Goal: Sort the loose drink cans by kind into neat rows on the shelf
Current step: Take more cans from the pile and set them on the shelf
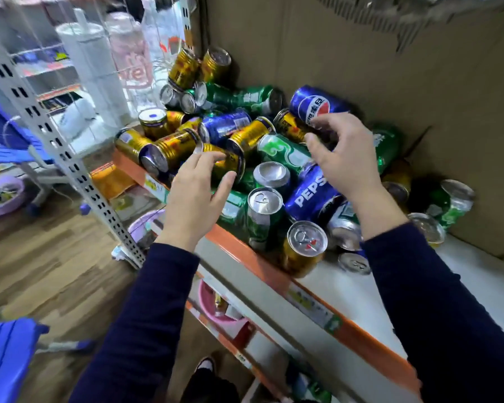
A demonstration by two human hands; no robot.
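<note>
The shelf (pixel 245 257) carries an unsorted pile of gold cans (pixel 172 146), green cans (pixel 285 152) and blue Pepsi cans (pixel 312 196), most of them lying flat. The left hand (pixel 198 193) has its grip spread over one gold can and holds nothing. The right hand (pixel 344 161) has its grip spread above the pile, empty.
</note>
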